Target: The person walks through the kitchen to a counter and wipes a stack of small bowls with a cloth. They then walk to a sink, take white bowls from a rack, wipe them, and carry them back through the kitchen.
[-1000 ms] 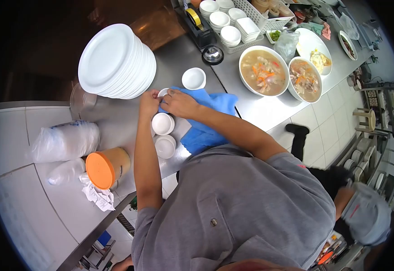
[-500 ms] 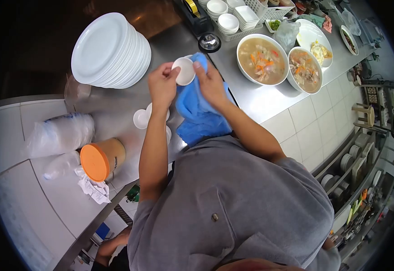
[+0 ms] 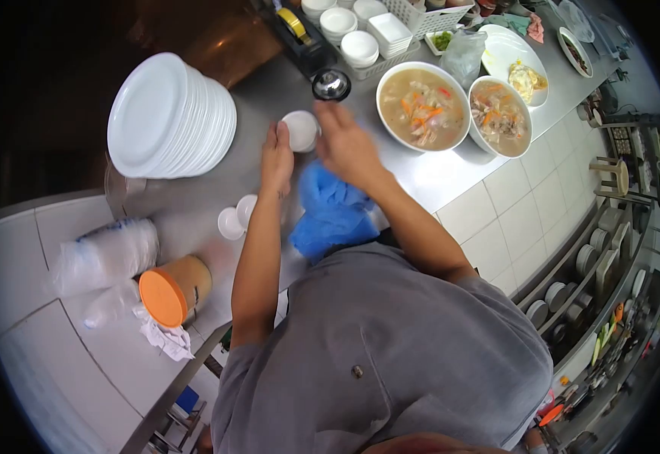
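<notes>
A small round white dish (image 3: 304,129) is pinched at its left edge in my left hand (image 3: 276,163). To its right, my right hand (image 3: 347,147) is smeared by motion, its fingers stretched forward beside the dish with nothing visible in them. Below both hands, a crumpled blue cloth (image 3: 331,208) lies at the counter's front edge. More small white dishes (image 3: 231,224) sit left of the cloth, partly hidden behind my left forearm.
A tall stack of white plates (image 3: 148,113) stands at the left. Two bowls of soup (image 3: 423,106) are at the right, near a plate with egg (image 3: 494,57). A metal bell (image 3: 331,85) sits ahead. An orange-lidded tub (image 3: 165,296) stands near left.
My right hand has let go of the blue cloth, which now lies lower on the counter. My left hand still has the small dish. The view has shifted slightly.
</notes>
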A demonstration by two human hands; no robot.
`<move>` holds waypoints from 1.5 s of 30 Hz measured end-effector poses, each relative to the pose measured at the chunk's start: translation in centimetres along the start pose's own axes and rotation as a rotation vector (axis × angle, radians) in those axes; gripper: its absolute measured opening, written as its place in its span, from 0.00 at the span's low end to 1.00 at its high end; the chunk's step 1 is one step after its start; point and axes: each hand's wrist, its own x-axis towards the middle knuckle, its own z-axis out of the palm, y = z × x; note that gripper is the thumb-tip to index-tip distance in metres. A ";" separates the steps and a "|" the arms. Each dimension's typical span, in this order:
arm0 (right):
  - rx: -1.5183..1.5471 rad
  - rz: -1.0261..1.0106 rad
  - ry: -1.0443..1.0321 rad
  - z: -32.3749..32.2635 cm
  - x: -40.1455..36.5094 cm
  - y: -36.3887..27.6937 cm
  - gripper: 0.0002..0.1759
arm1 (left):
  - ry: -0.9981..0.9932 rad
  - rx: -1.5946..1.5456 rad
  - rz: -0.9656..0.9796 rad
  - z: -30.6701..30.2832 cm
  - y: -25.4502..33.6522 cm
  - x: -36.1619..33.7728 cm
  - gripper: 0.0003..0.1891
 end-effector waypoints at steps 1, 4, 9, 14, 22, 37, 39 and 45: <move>-0.010 0.000 0.012 0.5 1.0 0.2 0.38 | -0.012 0.000 0.009 0.1 -0.7 0.7 0.27; 0.244 0.225 -0.554 2.6 2.6 1.3 0.43 | 0.038 -0.055 -0.005 0.9 -1.4 1.1 0.30; 0.315 0.297 -0.410 3.2 4.0 1.1 0.48 | 0.072 -0.145 -0.025 2.3 1.6 -0.6 0.22; 0.238 0.184 -0.110 -4.3 11.5 1.0 0.46 | -0.124 0.024 0.229 5.2 11.2 2.5 0.23; 0.079 0.367 0.160 -4.6 26.3 12.5 0.48 | -0.334 0.135 0.286 16.5 20.4 21.7 0.19; -0.321 0.457 0.086 -4.5 28.6 14.1 0.33 | 0.115 0.821 0.463 19.2 21.8 26.9 0.18; -0.350 0.412 0.072 -5.0 28.2 13.8 0.30 | -0.027 0.797 0.452 17.9 22.3 26.6 0.17; -0.357 0.295 0.055 -5.5 27.7 16.0 0.31 | -0.080 0.688 0.522 15.6 21.5 24.1 0.18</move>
